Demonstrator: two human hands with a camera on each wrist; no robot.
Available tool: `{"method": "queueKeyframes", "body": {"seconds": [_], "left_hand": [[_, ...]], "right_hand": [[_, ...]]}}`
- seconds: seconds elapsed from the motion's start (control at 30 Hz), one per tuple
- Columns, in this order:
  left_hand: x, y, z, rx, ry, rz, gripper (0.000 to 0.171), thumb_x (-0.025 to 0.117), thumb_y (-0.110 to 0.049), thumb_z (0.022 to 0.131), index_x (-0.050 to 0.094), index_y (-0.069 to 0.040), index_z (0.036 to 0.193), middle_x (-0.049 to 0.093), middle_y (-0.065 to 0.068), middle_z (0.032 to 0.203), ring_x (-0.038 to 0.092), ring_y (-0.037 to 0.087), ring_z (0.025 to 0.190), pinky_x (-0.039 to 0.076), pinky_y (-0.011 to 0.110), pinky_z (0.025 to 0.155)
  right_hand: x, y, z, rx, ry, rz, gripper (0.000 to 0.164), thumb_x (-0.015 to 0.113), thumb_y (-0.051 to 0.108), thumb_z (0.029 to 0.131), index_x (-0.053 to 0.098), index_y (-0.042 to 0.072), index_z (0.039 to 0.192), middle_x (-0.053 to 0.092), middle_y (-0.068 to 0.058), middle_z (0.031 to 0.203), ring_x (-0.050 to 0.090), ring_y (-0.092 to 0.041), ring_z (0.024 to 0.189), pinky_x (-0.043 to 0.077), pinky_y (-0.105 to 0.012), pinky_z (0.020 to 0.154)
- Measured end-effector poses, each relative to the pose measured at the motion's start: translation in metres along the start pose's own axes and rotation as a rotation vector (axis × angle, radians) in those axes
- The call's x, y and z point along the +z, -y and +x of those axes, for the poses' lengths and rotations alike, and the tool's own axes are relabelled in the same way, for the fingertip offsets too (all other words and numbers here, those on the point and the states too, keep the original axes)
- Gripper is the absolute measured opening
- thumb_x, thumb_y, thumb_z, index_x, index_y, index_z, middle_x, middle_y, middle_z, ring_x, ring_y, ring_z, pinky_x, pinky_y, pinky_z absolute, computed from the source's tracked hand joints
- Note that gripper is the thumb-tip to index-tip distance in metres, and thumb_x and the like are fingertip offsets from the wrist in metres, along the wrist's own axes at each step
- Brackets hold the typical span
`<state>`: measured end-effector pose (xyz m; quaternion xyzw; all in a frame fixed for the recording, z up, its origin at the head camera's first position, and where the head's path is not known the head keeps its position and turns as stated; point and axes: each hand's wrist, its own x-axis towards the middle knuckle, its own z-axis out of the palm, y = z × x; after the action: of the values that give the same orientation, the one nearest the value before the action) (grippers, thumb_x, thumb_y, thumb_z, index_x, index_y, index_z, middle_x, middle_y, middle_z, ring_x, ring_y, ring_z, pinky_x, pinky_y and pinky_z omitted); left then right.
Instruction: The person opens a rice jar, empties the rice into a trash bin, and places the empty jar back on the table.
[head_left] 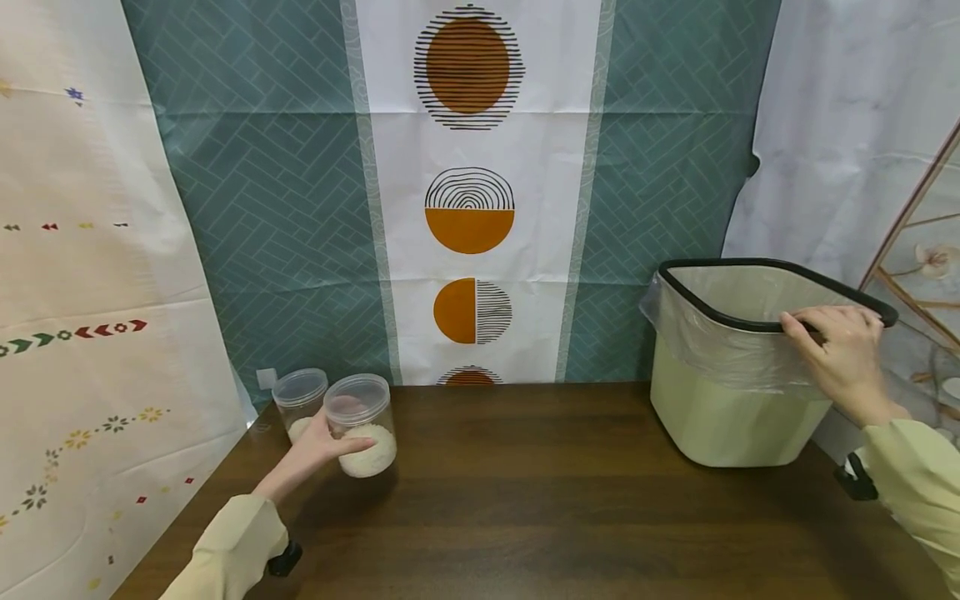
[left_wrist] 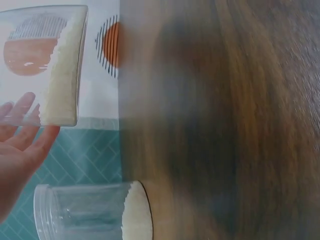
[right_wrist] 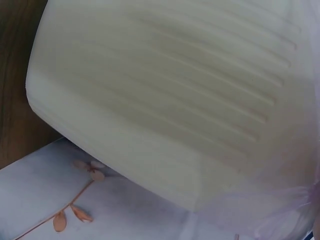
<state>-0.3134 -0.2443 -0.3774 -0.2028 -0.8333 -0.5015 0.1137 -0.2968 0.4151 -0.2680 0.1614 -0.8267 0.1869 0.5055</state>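
Head view, left hand curled, gripping jar

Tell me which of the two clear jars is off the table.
The jar farther right in the head view, held by the left hand; the other jar, to its left, stands on the table untouched.

The bin was pale green; its rim was black. The front jar was colourless, its grains off-white. The desk was dark brown, wood-grained. The wall covering was teal with herringbone; its white panel carried orange-brown, black-lined circles.
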Motion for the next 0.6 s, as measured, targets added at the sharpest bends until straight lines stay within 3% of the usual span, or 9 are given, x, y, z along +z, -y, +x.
{"method": "queueKeyframes", "body": {"seconds": [0.17,0.4,0.6], "left_hand": [[0.006,-0.007,0.003,-0.003,0.005,0.01,0.068,0.078,-0.013,0.07,0.039,0.004,0.124,0.05,0.018,0.116,0.045,0.029,0.108,0.031,0.046,0.09],[0.013,-0.038,0.002,0.003,0.034,-0.011,0.069,0.078,-0.01,0.07,0.038,0.008,0.123,0.049,0.021,0.115,0.045,0.033,0.107,0.031,0.048,0.089],[0.018,-0.026,0.009,0.018,0.046,-0.015,0.072,0.078,-0.014,0.07,0.036,0.002,0.126,0.047,0.016,0.119,0.043,0.028,0.11,0.03,0.047,0.09]], "right_hand": [[0.005,0.007,0.001,-0.001,0.0,0.008,0.036,0.051,0.03,0.092,0.063,-0.004,0.086,0.059,-0.023,0.088,0.043,-0.04,0.091,0.01,-0.054,0.094],[0.012,0.016,0.004,-0.005,0.012,0.012,0.037,0.051,0.031,0.092,0.062,-0.003,0.087,0.059,-0.022,0.088,0.043,-0.04,0.091,0.009,-0.053,0.094],[0.018,0.023,0.004,-0.012,0.023,0.017,0.036,0.051,0.032,0.092,0.062,-0.002,0.088,0.059,-0.021,0.088,0.043,-0.039,0.091,0.011,-0.054,0.092]]}}
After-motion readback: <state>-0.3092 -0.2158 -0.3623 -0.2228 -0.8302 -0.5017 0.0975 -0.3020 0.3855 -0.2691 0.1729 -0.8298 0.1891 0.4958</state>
